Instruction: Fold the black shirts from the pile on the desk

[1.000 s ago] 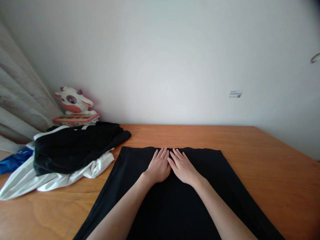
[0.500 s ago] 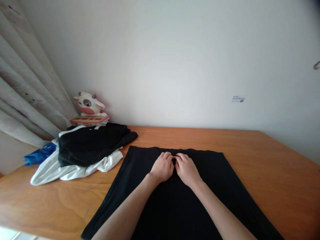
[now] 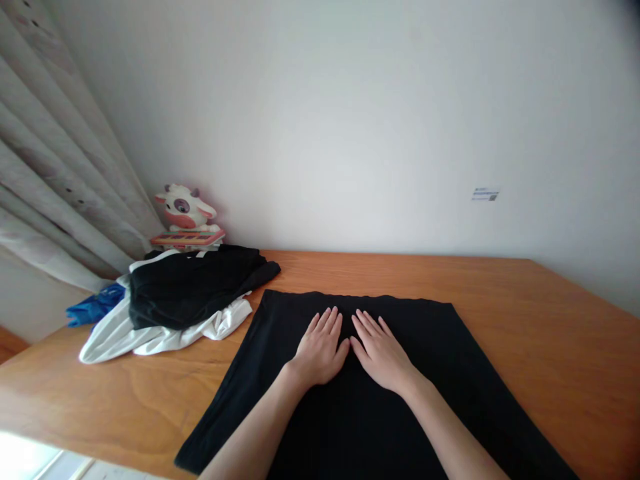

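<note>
1. Table (image 3: 525, 320), wooden, spans the scene from left to right; its flat top presumably gives the cloth firm backing.
2. Black garment (image 3: 350, 427) lies spread out in the near middle, probably so that both hands can reach across it evenly.
3. Clothes pile (image 3: 185, 293), black over white, lies to the left, seemingly set aside from the hands; a blue item (image 3: 95, 307) sits at its left end.
4. Cow toy (image 3: 185, 210) stands far left, behind the pile, perhaps out of the way.
5. Left hand (image 3: 320, 350) and right hand (image 3: 380, 350) rest palm-down near the garment's far edge, fingers extended, grasping nothing; flat palms would press the fabric evenly.
</note>
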The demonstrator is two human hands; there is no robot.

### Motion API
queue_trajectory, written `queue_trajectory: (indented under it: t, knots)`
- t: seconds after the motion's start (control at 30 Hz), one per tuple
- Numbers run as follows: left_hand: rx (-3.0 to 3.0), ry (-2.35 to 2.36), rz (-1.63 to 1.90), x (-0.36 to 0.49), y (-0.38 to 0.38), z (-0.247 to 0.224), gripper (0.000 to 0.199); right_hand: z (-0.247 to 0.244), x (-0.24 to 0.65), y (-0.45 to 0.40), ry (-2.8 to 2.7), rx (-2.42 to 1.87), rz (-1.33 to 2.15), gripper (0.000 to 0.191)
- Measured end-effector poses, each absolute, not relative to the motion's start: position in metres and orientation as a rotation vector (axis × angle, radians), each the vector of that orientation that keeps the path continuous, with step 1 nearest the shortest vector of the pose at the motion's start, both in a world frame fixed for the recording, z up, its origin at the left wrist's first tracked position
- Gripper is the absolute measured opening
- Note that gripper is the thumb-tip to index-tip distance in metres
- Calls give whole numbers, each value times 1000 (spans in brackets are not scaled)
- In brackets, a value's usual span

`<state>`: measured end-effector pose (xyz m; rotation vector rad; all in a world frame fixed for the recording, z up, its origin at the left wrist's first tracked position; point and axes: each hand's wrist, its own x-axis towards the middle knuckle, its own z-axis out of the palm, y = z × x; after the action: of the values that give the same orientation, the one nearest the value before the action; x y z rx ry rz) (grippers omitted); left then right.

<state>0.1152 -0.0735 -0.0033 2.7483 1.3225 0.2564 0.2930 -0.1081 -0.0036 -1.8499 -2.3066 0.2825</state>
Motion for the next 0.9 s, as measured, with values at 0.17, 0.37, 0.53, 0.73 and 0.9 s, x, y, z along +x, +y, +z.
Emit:
queue_trajectory:
  t: [0.17,0.37,0.53,0.73,0.9]
  knots:
    - [2724,1226,181,91,-74,6,73,0,316,-121,-2226,-1934,331,69]
    - [2680,1421,170,47,-49,6,74,-9,360,-121,-2003,-2314,284,75]
    - [2612,1754,83,61,-63,8,63,-4,365,-121,-1918,-2404,206,75]
    - [2654,1437,95,112,-109,11,68,8,290,-145,-2168,-2029,221,54]
    - [2635,1375,62,119,-119,27,58,8,260,-159,-2254,-1889,307,61]
